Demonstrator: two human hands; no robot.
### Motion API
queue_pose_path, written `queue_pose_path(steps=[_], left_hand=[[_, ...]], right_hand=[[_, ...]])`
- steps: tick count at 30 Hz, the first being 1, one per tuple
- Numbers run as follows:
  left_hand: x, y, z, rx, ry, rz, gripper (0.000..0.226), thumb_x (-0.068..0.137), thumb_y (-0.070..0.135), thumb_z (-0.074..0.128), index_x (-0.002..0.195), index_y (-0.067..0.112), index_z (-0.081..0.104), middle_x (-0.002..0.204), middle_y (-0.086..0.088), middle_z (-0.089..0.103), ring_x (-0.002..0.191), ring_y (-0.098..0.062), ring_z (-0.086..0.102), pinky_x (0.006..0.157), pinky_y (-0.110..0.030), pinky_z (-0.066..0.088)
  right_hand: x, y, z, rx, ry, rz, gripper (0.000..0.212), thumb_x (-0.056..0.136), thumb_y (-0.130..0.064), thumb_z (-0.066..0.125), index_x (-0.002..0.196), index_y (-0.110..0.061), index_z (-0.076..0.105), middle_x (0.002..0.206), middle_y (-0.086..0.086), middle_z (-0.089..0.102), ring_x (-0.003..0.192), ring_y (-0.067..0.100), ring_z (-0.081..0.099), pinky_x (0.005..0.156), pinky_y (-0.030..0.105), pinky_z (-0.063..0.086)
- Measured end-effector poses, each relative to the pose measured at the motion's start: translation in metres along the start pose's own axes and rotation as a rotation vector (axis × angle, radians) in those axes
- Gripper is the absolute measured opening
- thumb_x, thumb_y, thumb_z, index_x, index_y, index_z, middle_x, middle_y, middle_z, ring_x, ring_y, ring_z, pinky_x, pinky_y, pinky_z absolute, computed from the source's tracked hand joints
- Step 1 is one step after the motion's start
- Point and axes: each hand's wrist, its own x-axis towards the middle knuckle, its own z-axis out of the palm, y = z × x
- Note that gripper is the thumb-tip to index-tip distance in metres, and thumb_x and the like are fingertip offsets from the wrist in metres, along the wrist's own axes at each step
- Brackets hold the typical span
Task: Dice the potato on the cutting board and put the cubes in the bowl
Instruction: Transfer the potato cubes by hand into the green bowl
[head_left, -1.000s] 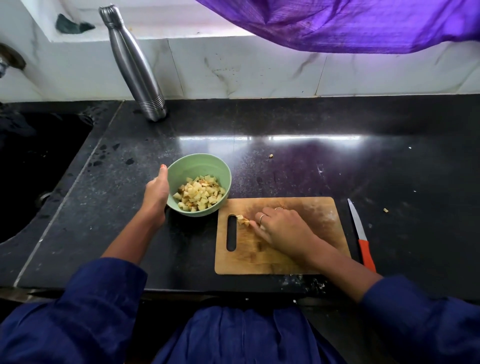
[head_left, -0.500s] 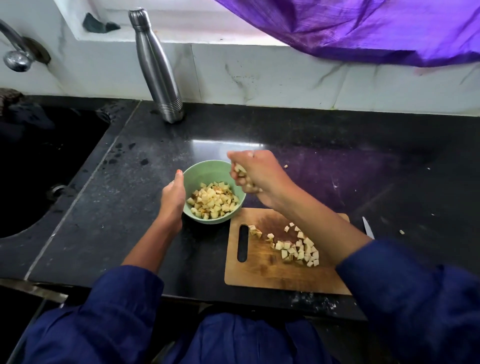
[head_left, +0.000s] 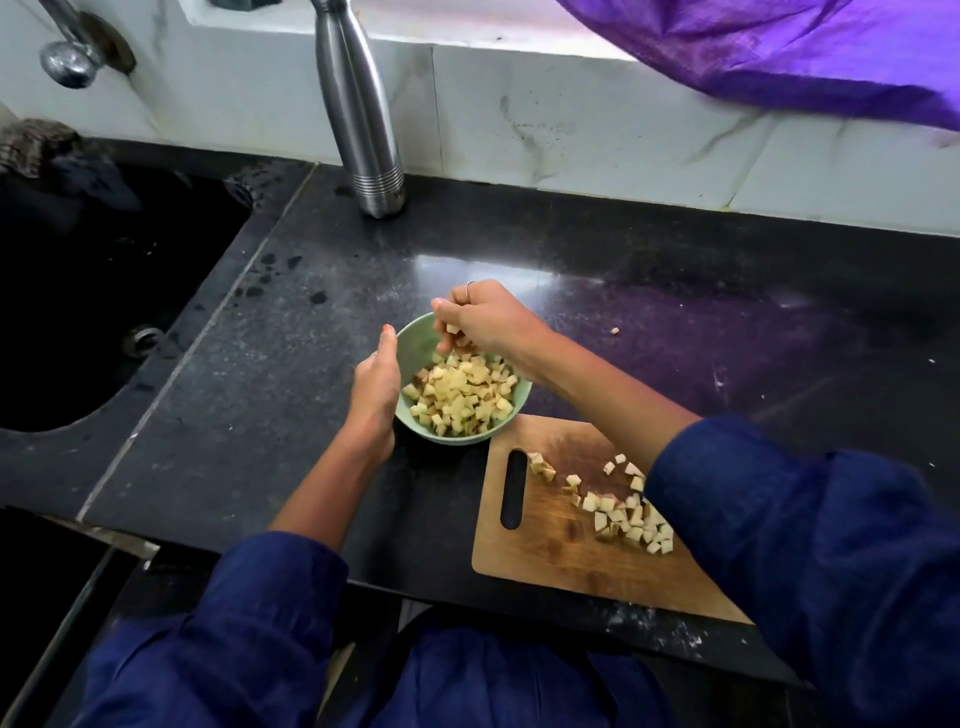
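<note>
A pale green bowl (head_left: 410, 340) stands on the black counter, heaped with potato cubes (head_left: 462, 395). My left hand (head_left: 375, 395) grips the bowl's left wall, thumb up along the rim. My right hand (head_left: 485, 322) hovers over the bowl's far side with curled fingers holding potato cubes, some showing beneath the fingertips. To the right of the bowl lies a wooden cutting board (head_left: 550, 551) with several loose cubes (head_left: 623, 514) scattered across its middle; my right sleeve hides the board's right part.
A steel bottle (head_left: 363, 114) stands at the back wall. A black sink (head_left: 93, 291) fills the left, with a tap (head_left: 70, 57) above. Purple cloth (head_left: 779, 47) hangs at top right. A stray potato bit (head_left: 615, 330) lies on the counter. The knife is out of sight.
My right hand scooped cubes off the board, carried them left and up, and now holds them over the bowl. My left hand has stayed on the bowl.
</note>
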Motion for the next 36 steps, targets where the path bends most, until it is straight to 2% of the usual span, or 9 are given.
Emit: queue_pose_path(steps=[6, 12, 16, 20, 23, 26, 28, 31, 36], left_hand=[[0.002, -0.001, 0.001, -0.02, 0.006, -0.014, 0.048, 0.097, 0.049, 0.038, 0.103, 0.011, 0.068, 0.092, -0.009, 0.072, 0.083, -0.023, 0.069, 0.074, -0.034, 0.055], [-0.001, 0.002, 0.002, -0.016, 0.0, -0.011, 0.049, 0.098, 0.048, 0.036, 0.104, 0.011, 0.066, 0.092, -0.011, 0.071, 0.079, -0.023, 0.069, 0.067, -0.031, 0.054], [-0.002, 0.002, 0.001, 0.029, 0.001, 0.011, 0.05, 0.098, 0.049, 0.034, 0.098, 0.013, 0.069, 0.086, -0.008, 0.072, 0.075, -0.018, 0.069, 0.064, -0.028, 0.051], [-0.003, 0.003, 0.003, 0.006, 0.006, 0.006, 0.047, 0.099, 0.046, 0.035, 0.097, 0.013, 0.069, 0.087, -0.008, 0.072, 0.074, -0.019, 0.07, 0.061, -0.027, 0.052], [-0.005, 0.002, 0.003, 0.004, 0.012, 0.015, 0.045, 0.099, 0.046, 0.035, 0.095, 0.017, 0.068, 0.09, -0.007, 0.072, 0.079, -0.019, 0.069, 0.065, -0.029, 0.053], [-0.006, 0.003, 0.003, 0.013, 0.013, 0.046, 0.042, 0.099, 0.046, 0.034, 0.097, 0.021, 0.068, 0.095, -0.004, 0.071, 0.091, -0.019, 0.066, 0.083, -0.035, 0.052], [-0.007, 0.004, 0.004, -0.001, 0.022, 0.056, 0.042, 0.1, 0.044, 0.034, 0.1, 0.018, 0.066, 0.089, 0.0, 0.069, 0.084, -0.014, 0.065, 0.073, -0.028, 0.051], [-0.008, 0.004, 0.006, -0.037, 0.031, 0.017, 0.04, 0.099, 0.045, 0.037, 0.099, 0.016, 0.065, 0.087, -0.002, 0.069, 0.073, -0.014, 0.066, 0.055, -0.023, 0.048], [-0.004, 0.001, 0.006, -0.016, 0.034, 0.002, 0.038, 0.098, 0.045, 0.039, 0.093, 0.017, 0.064, 0.088, -0.003, 0.067, 0.075, -0.018, 0.063, 0.065, -0.031, 0.051]], right_hand=[[0.003, 0.004, 0.005, -0.23, 0.02, -0.181, 0.026, 0.095, -0.021, 0.053, 0.08, -0.002, 0.061, 0.058, 0.005, 0.056, 0.041, 0.006, 0.05, 0.042, 0.02, 0.041], [0.005, 0.002, 0.011, -0.203, 0.091, -0.28, 0.066, 0.093, -0.053, 0.044, 0.062, 0.004, 0.061, 0.036, -0.012, 0.045, 0.038, 0.0, 0.042, 0.052, 0.016, 0.038], [0.0, 0.006, 0.006, -0.341, -0.142, -0.216, 0.063, 0.096, -0.052, 0.035, 0.07, -0.004, 0.067, 0.055, 0.002, 0.065, 0.047, 0.001, 0.055, 0.062, 0.018, 0.043], [-0.002, 0.011, -0.002, -0.25, -0.188, -0.205, 0.052, 0.101, -0.037, 0.034, 0.081, -0.003, 0.07, 0.078, 0.004, 0.07, 0.072, 0.011, 0.065, 0.074, 0.019, 0.05], [-0.008, 0.008, -0.006, -0.15, -0.289, -0.135, 0.053, 0.103, -0.033, 0.025, 0.1, 0.0, 0.066, 0.094, 0.011, 0.069, 0.087, 0.015, 0.063, 0.075, 0.011, 0.043], [-0.012, 0.01, -0.009, -0.043, -0.469, -0.147, 0.06, 0.1, -0.046, 0.012, 0.126, -0.013, 0.055, 0.119, 0.011, 0.062, 0.115, 0.013, 0.053, 0.1, 0.031, 0.027], [-0.017, 0.011, -0.011, 0.162, -0.491, -0.115, 0.063, 0.097, -0.051, 0.01, 0.136, -0.017, 0.045, 0.13, 0.013, 0.055, 0.127, 0.013, 0.041, 0.104, 0.037, 0.016], [-0.025, 0.012, -0.021, 0.343, -0.365, -0.072, 0.069, 0.093, -0.061, 0.009, 0.135, -0.02, 0.047, 0.133, 0.011, 0.053, 0.134, 0.018, 0.034, 0.111, 0.049, 0.007], [-0.061, 0.031, -0.059, 0.35, 0.015, -0.122, 0.061, 0.097, -0.054, 0.014, 0.114, -0.018, 0.06, 0.12, 0.009, 0.063, 0.114, 0.021, 0.057, 0.106, 0.046, 0.038]])
